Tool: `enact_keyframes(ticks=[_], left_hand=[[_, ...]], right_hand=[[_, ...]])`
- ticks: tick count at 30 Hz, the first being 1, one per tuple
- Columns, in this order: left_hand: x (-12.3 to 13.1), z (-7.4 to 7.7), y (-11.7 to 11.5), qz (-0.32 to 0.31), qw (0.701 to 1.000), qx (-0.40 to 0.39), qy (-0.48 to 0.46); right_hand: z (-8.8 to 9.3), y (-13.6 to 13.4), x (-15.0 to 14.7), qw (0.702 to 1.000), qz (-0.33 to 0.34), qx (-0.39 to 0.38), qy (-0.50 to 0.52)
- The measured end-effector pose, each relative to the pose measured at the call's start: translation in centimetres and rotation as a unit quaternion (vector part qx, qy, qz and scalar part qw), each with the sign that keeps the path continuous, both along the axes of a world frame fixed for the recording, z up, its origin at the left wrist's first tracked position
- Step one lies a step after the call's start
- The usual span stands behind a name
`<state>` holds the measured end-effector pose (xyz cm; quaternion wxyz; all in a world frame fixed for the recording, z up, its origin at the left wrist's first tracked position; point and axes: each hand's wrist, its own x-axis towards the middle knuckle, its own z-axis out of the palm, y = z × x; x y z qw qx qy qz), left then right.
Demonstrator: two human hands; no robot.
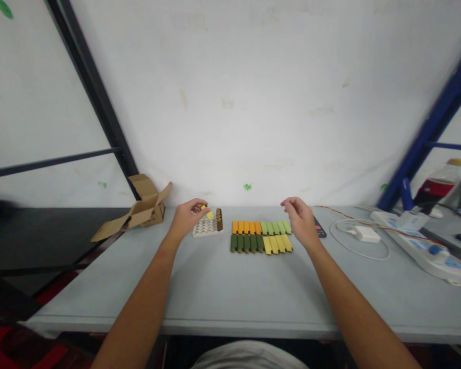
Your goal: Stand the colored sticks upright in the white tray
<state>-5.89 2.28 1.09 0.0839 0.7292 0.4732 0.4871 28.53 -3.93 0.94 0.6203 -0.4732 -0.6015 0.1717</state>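
My left hand (191, 218) pinches a small yellow rectangular piece (207, 211) with a dark end, held tilted above the white tray (204, 227). Rows of hollows mark the tray, and a column of brown pieces (219, 219) stands along its right side. My right hand (298, 219) is raised at the right end of the laid-out pieces, its fingers curled together and nothing visible in them. Between the hands lie blocks of orange pieces (246, 227), light green pieces (275, 227), dark green pieces (247, 243) and yellow pieces (277, 244), many with black ends.
An open cardboard box (148, 207) is at the back left of the grey table (249, 292). Behind my right hand a dark phone-like device (320, 228) is partly hidden. A white charger (367, 234), cables and a power strip (426, 251) lie right; a bottle (438, 187) stands beyond.
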Motion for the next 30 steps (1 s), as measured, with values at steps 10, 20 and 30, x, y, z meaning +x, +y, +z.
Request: enact_keyframes(ticks=[10, 20, 30], left_hand=[[1.1, -4.4, 3.1, 0.035, 0.998, -0.027, 0.036], [1.6, -5.1, 3.6, 0.037, 0.999, -0.025, 0.021], [1.1, -5.0, 3.4, 0.038, 0.996, -0.017, 0.078]], right_hand=[[0.3, -0.2, 0.7, 0.996, -0.022, -0.025, -0.081], [0.0, 0.1, 0.7, 0.987, -0.018, -0.07, -0.146], [0.2, -0.5, 3.4, 0.969, 0.037, -0.105, -0.222]])
